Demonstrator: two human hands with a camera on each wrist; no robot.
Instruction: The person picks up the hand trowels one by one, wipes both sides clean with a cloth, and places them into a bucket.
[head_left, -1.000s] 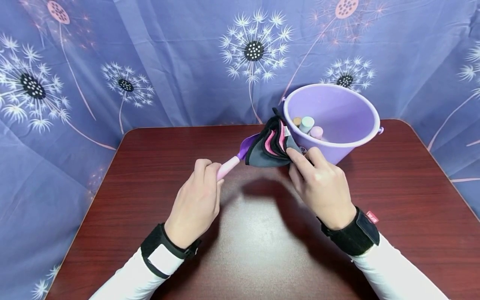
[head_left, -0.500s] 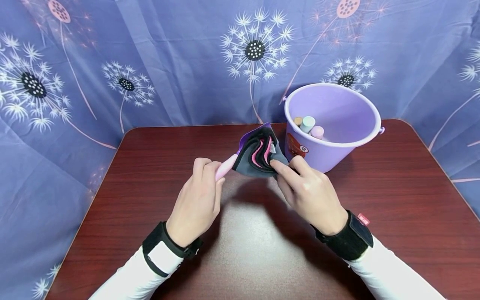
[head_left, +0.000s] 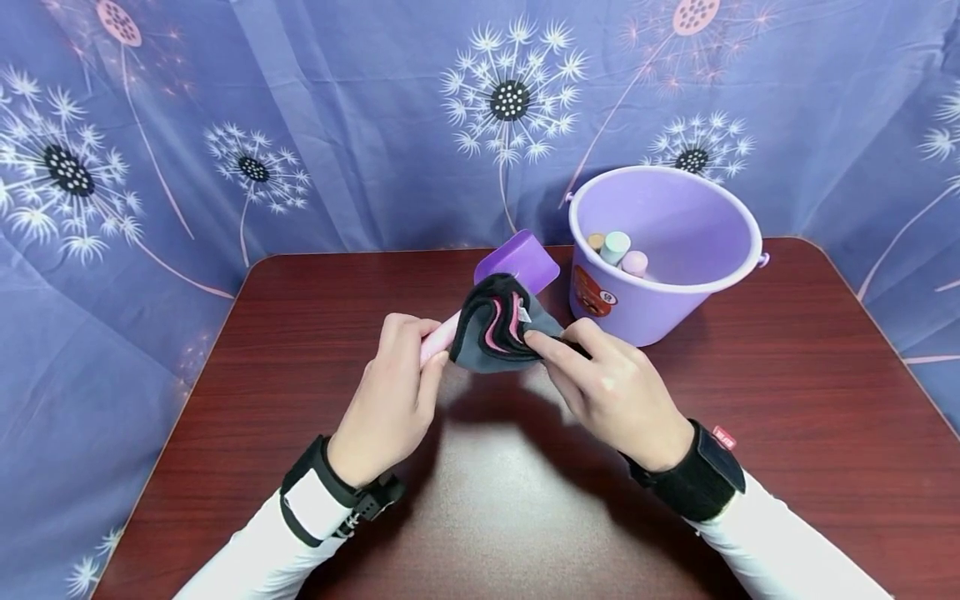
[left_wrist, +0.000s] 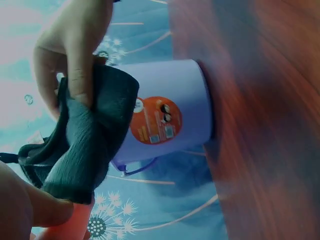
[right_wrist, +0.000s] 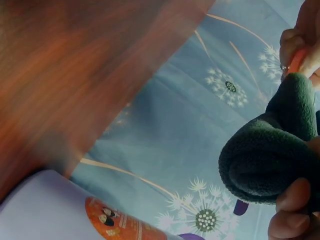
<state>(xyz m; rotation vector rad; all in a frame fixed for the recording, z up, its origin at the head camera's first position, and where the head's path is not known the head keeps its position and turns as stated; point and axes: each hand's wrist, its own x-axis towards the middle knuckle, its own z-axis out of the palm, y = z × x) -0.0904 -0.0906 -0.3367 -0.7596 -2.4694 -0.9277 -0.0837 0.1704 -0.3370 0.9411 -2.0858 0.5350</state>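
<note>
My left hand [head_left: 384, 400] grips the pink handle of a small shovel with a purple scoop-shaped blade [head_left: 519, 260]. The blade points up and away, above the back of the table. A folded cloth [head_left: 480, 346], grey with black edging and pink layers, is pinched between my right hand's [head_left: 624, 390] thumb and fingers. It lies against the shovel where handle and blade meet and hides that part. In the left wrist view the cloth [left_wrist: 80, 150] reaches close to the left thumb. Bent fingers [right_wrist: 295, 195] press the cloth's fold in the right wrist view.
A purple bucket [head_left: 660, 312] with an orange label stands at the back right, just beyond my right hand. Several capped cylinders, one with a mint cap [head_left: 615, 247], lean inside it. The dark red table [head_left: 300, 333] ends at a patterned blue curtain [head_left: 360, 125].
My right hand has drawn the cloth left and nearer along the shovel, away from the bucket. The purple blade, mostly covered before, now shows. The left hand has stayed nearly in place, turning slightly.
</note>
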